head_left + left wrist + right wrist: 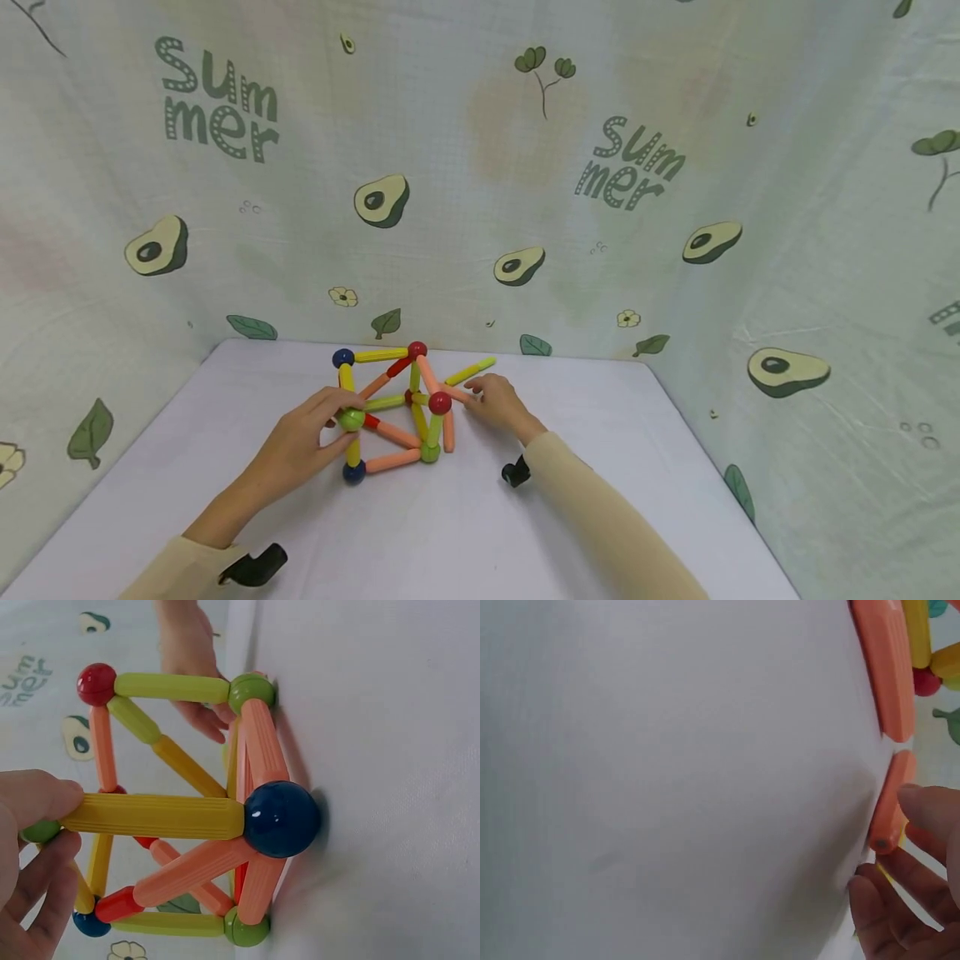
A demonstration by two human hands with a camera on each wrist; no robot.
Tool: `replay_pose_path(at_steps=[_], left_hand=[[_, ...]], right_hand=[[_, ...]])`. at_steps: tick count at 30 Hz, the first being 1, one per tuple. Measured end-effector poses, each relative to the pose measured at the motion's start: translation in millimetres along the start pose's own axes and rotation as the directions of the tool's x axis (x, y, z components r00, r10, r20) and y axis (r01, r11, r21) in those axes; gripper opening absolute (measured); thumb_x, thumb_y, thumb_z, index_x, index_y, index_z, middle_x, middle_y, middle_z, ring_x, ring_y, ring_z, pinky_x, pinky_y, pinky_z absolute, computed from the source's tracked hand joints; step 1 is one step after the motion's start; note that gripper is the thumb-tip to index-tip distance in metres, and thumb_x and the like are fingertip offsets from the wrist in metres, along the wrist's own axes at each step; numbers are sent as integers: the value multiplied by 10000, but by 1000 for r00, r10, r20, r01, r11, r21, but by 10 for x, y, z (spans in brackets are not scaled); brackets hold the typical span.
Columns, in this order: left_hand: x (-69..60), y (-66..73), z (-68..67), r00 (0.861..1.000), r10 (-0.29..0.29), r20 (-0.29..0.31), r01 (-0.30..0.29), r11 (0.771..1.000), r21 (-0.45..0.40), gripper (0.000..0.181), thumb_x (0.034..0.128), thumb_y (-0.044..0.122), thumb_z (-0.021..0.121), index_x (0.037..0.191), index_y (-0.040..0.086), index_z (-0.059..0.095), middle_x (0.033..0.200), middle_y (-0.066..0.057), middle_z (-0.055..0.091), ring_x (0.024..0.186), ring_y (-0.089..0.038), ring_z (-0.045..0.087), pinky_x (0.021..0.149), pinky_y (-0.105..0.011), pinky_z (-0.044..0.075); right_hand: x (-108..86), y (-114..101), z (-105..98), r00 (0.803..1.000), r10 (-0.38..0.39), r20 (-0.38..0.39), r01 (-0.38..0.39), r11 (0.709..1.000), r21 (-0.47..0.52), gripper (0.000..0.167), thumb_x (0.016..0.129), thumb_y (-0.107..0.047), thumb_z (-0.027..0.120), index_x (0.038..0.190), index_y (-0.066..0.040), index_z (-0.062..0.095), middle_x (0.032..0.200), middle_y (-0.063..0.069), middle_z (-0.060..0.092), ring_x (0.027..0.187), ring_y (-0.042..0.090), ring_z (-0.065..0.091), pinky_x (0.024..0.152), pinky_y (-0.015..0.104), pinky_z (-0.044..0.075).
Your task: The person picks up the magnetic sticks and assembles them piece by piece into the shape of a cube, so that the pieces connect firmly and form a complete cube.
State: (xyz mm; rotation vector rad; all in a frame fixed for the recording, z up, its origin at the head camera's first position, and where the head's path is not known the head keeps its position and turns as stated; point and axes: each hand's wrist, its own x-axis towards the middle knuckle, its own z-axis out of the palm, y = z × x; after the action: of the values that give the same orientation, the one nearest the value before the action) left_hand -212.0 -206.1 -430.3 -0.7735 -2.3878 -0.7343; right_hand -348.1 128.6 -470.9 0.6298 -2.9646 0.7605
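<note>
A frame of magnetic building sticks and balls stands on the table, with a blue ball (281, 819) at a lower corner and a red ball (440, 403) at an upper one. My left hand (306, 433) grips the frame's near upper-left corner by a green ball (350, 418), thumb and fingers also at the top of a yellow stick (154, 816). To the right of the frame, my right hand (498, 406) pinches a salmon-coloured stick (891, 806) near one end. Another salmon stick (448, 432) lies close to the frame's right side.
A yellow-green stick (471, 371) lies on the white table (465, 533) behind the right hand. A patterned cloth (450, 150) hangs behind and along the sides. Black wrist cameras show on both sleeves.
</note>
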Motion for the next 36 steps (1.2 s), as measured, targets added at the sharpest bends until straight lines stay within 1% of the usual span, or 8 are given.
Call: replay_pose_path(at_steps=[3,8,10,13,18,25,30,36], left_hand=[[-7,-6,-11,1000,2,-4,-2,1000,9,559,767,-12,938,1234,149,677,1218,58,670,997,-91,636,779,-284,605],[-10,0,-29,1000,0,-13,0,1000,27,537,773,27,946,1225,158,688,1220,54,681,993,-97,630,785,-299,608],[-11,4,-36,1000,-1,-19,1,999,33,535,771,37,949,1220,168,691,1220,52,684,991,-100,627,785,-303,608],[-9,7,-40,1000,0,-25,1,999,36,534,768,43,953,1214,179,692,1218,50,685,990,-100,623,781,-307,609],[7,19,-36,1000,4,-24,-3,999,33,523,768,58,958,1213,154,700,1207,42,684,980,-107,621,774,-334,618],[18,20,-45,1000,-1,-27,2,1000,30,479,789,130,960,1196,160,709,1176,52,663,965,-98,608,765,-359,622],[21,20,-48,999,-4,-33,5,999,38,470,784,152,967,1183,147,720,1165,52,665,955,-94,605,760,-343,618],[31,36,-46,999,-1,-42,3,999,50,463,778,147,969,1170,168,722,1136,61,668,928,-82,588,758,-289,596]], right_hand=[[46,-8,67,1000,-14,-1,14,1000,-25,272,1017,-166,718,1248,-27,760,1025,88,746,920,223,634,879,402,573],[45,-21,95,998,60,-6,-61,998,-24,179,1009,-161,738,1147,-61,794,913,16,701,870,193,569,841,364,545],[24,-13,64,997,83,-3,-83,996,-15,156,1003,-156,743,1119,-68,799,904,8,694,875,199,563,837,364,542],[-26,22,-21,997,72,-21,-72,997,-21,139,999,-121,732,1106,-69,803,946,20,711,890,199,574,855,370,546],[-150,12,-295,996,2,-84,-4,1000,-22,145,993,-87,742,1121,-60,803,992,51,736,881,189,601,857,371,559],[-318,-245,-722,983,-130,-126,136,990,39,187,993,-132,769,1176,-120,807,1010,-12,752,859,153,625,762,308,572],[-436,-484,-890,957,-258,-133,265,964,35,192,990,-129,772,1180,-140,798,1017,-40,740,867,114,629,781,277,565],[-516,-755,-940,921,-373,-114,379,925,33,194,976,-106,784,1170,-118,790,1014,-40,733,890,98,642,822,264,581]])
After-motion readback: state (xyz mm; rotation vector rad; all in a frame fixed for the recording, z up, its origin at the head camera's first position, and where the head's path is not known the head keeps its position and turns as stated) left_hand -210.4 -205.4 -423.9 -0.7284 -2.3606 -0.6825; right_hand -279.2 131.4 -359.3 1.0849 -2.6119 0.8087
